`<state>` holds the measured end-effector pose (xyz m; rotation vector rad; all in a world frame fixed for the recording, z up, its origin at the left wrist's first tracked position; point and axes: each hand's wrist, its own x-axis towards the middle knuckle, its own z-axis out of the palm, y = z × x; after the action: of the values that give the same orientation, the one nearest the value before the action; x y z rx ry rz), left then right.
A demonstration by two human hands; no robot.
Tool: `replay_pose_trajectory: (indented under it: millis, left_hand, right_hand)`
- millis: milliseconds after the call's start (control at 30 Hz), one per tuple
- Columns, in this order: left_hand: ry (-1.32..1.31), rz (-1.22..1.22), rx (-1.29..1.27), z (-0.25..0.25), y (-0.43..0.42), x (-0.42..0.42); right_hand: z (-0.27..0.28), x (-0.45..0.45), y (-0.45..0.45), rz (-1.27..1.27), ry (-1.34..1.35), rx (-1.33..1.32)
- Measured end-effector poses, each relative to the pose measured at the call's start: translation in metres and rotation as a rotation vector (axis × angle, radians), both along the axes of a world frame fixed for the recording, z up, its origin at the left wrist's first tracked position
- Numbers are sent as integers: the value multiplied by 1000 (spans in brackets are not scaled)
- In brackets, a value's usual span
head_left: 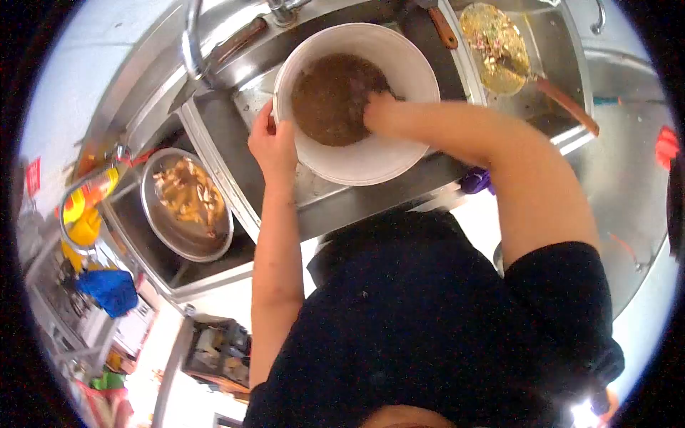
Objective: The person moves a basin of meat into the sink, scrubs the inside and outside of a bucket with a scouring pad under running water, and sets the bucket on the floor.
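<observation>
So the white bucket [392, 158] is sitting in the middle sink [246, 160], and the left hand [275, 146] is gripping its left rim. The right hand [379, 113] is down inside at the murky brown water [328, 100], fingers too hidden to tell wide or narrow. Metal bowl [189, 241] with food is off left.

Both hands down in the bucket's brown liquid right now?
No, only the right hand reaches the brown liquid; the left hand is at the rim of the white bucket.
</observation>
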<state>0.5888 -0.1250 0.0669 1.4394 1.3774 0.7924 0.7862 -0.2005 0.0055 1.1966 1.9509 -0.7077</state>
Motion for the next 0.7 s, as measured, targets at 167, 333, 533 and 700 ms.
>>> replay_pose_trajectory:
  millis: [167, 333, 533, 700]
  left_hand:
    - [-58, 13, -76, -21, -13, -13]
    - [-137, 49, -66, -33, -20, -16]
    - [-256, -37, -77, -28, -21, -15]
    - [-305, 14, -115, -33, -25, -15]
  right_hand:
    - [-87, 17, 35, -223, -180, 267]
    - [-154, -13, -6, -646, -40, -155]
    - [-220, -105, 60, -1051, 298, -76]
    - [-43, -36, 136, -2833, 1512, -64]
